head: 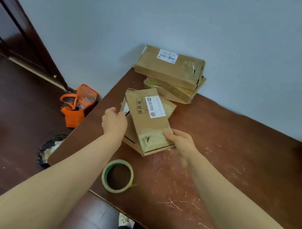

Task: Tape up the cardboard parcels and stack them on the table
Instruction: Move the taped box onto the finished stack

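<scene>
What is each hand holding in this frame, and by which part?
The right hand grips the labelled parcel at its near, taped end. The left hand is curled round a thin dark tool; which part cannot be told.

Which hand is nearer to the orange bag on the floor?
Left. The left hand, at the left edge of the top parcel, is just right of the orange bag; the right hand holds that parcel's near end, farther right.

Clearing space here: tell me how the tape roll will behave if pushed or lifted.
The tape roll lies flat on the table, so a push should slide it, not roll it; on its rim it would likely roll. It is a hollow ring, so probably light and stiff. It sits near the table's edge and could drop off.
</scene>
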